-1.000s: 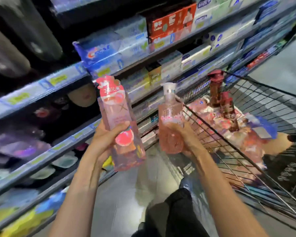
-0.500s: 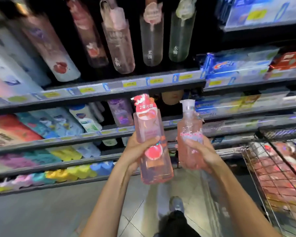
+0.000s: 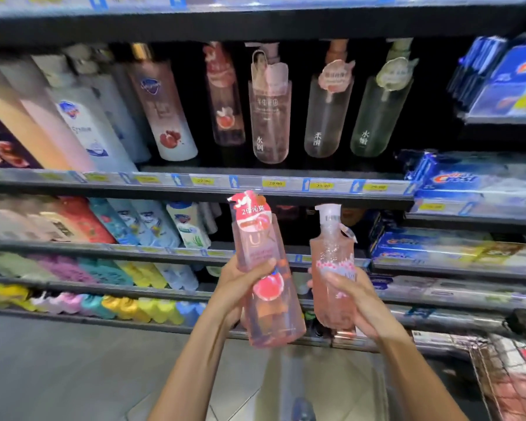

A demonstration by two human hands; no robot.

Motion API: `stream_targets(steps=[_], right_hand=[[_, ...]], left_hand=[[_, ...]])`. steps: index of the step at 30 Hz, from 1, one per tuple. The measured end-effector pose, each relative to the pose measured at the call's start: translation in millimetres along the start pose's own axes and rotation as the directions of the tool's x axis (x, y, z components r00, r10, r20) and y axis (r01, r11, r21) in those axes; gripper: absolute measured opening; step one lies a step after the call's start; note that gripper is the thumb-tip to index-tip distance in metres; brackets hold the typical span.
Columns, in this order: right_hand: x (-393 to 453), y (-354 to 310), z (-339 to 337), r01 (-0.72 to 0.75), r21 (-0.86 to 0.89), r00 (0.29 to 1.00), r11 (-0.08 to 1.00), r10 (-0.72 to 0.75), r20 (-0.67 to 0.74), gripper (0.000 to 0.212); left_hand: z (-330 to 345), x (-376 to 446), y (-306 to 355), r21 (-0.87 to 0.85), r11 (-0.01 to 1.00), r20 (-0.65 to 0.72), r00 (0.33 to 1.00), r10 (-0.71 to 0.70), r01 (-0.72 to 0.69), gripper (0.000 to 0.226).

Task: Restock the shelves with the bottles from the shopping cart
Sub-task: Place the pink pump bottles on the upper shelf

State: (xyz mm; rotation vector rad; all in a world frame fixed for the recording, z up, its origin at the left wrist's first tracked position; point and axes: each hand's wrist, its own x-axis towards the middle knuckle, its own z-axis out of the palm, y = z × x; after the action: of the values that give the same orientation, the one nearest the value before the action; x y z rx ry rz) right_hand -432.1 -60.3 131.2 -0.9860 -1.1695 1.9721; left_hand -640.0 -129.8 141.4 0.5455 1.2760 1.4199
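Standing along the left side, the shelves (image 3: 195, 189) carry rows of body wash bottles and, lower down, coloured sponges (image 3: 128, 308). On the upper shelf, clear pump bottles (image 3: 269, 117) stand side by side above yellow price tags (image 3: 274, 183). In the middle, the left hand (image 3: 240, 284) grips a tall pink bottle (image 3: 264, 284) with its thumb curled across the front; the bottle is tilted a little and held in the air before the lower shelves. Just beside it, the right hand (image 3: 359, 302) holds a shorter pink pump bottle (image 3: 331, 268), fingers wrapped around its body. Toothpaste boxes (image 3: 468, 180) fill the shelves at the right. The shopping cart (image 3: 510, 375) shows at the bottom right corner.
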Motion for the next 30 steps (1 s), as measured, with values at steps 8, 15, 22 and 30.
stream_targets(steps=[8, 15, 22, 30], right_hand=[[21, 11, -8, -0.004, 0.023, 0.999, 1.000, 0.003, 0.043, 0.047], [44, 55, -25, 0.133, 0.033, 0.988, 0.991, -0.135, 0.077, 0.050], [84, 108, -60, 0.335, 0.052, 0.938, 0.941, -0.338, 0.076, 0.042], [128, 162, -101, 0.536, -0.001, 0.842, 0.844, -0.535, 0.076, 0.070]], left_hand=[[-2, 22, 8, 0.025, 0.992, -0.013, 0.992, 0.122, -0.122, 0.064], [-18, 47, -30, 0.091, 0.966, 0.020, 0.970, 0.241, -0.242, 0.051], [-41, 81, -88, 0.111, 0.916, 0.052, 0.923, 0.382, -0.385, 0.055], [-63, 138, -140, 0.137, 0.788, 0.167, 0.798, 0.579, -0.600, 0.056]])
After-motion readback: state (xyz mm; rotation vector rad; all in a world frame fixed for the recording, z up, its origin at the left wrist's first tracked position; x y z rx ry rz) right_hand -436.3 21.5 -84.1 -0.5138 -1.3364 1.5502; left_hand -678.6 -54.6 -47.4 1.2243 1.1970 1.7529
